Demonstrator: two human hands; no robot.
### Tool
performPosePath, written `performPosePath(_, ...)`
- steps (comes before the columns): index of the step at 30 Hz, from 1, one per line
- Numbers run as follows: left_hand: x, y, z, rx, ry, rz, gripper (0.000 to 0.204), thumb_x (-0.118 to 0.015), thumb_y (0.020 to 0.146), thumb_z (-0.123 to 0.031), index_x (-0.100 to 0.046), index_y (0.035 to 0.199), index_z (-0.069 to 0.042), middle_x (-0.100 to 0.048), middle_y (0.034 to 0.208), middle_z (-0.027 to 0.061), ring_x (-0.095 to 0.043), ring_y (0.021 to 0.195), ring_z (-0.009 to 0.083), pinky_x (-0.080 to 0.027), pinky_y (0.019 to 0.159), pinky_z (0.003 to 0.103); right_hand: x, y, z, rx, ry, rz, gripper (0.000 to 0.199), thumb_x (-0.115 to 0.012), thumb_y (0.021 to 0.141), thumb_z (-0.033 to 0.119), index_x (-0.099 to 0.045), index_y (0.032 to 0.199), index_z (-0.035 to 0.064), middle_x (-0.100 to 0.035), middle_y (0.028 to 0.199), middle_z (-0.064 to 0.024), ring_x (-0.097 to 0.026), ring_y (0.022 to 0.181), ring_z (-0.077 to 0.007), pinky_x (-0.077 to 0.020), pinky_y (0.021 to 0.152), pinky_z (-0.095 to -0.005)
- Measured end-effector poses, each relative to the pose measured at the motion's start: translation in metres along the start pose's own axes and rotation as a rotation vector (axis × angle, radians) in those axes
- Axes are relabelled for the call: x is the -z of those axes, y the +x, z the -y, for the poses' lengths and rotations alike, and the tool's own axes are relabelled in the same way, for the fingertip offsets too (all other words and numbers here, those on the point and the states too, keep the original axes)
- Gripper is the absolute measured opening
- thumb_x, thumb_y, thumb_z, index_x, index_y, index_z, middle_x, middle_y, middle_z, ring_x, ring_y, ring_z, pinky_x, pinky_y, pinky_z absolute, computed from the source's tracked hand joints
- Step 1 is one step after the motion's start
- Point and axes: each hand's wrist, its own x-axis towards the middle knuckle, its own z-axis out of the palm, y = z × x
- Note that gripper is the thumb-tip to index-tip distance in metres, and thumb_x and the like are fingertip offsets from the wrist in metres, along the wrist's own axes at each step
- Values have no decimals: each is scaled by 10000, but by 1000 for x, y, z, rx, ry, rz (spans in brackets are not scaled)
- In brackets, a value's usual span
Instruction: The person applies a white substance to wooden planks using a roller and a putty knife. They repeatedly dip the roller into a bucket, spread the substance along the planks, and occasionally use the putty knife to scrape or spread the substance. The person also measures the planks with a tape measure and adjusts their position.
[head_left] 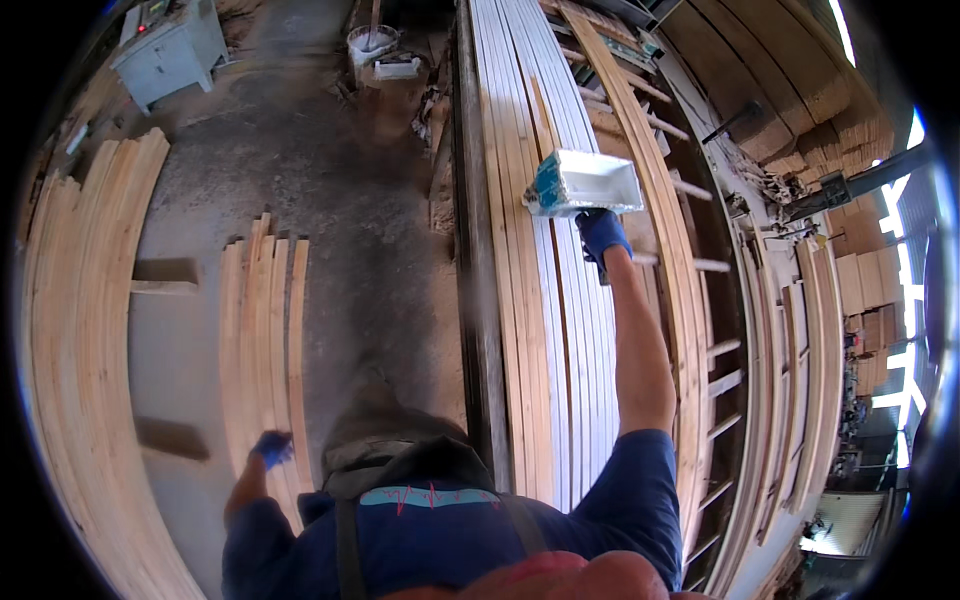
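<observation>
head view: right hand (pixel 604 236) grips white trough (pixel 598 180) at near side.

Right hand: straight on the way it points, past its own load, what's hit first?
Probably the far stretch of the white-faced strips, beyond the white tray that the right hand holds. Height above them is unclear; it may pass over.
</observation>
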Motion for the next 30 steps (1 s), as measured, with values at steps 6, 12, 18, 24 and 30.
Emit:
performPosePath(6, 48, 10, -283, -703, -394, 167, 259, -542, 962, -181, -613, 1133, -1, -683, 899, 105, -651, 759, 183, -534, 666, 305, -3, 206, 80, 50, 21, 99, 176, -548, 919, 243, -592, 998, 92, -498, 562, -28, -461, 392, -148, -424, 342, -330)
performPosePath(12, 90, 23, -409, -864, -495, 44, 291, -553, 952, -164, -589, 1208, -31, -673, 978, 77, -653, 878, 172, -533, 748, 299, -33, 407, 189, 123, 72, 52, 201, -534, 926, 288, -600, 1038, 135, -532, 648, -54, -510, 481, -181, -484, 409, -362)
performPosePath(18, 99, 20, -349, -464, -314, -68, 288, -571, 946, -247, -602, 1140, -37, -671, 888, 113, -639, 722, 173, -525, 616, 300, -80, 504, 274, -46, 444, 119, 258, -525, 943, 319, -603, 1048, 97, -583, 698, -113, -548, 497, -218, -523, 435, -399)
performPosePath(24, 95, 30, -308, -338, -299, -37, 342, -600, 920, -375, -632, 1108, -92, -683, 821, 55, -613, 633, 126, -455, 559, 262, -89, 419, 239, 75, 257, 51, 216, -582, 911, 288, -617, 972, 83, -567, 649, -59, -529, 475, -168, -500, 425, -338)
performPosePath(30, 111, 107, -285, -758, -46, 65, 344, -525, 964, -304, -625, 1149, -33, -687, 942, 96, -642, 778, 171, -522, 677, 312, -72, 183, 202, -28, 190, 65, 319, -540, 898, 286, -599, 1150, 100, -603, 723, -58, -546, 555, -159, -444, 414, -327)
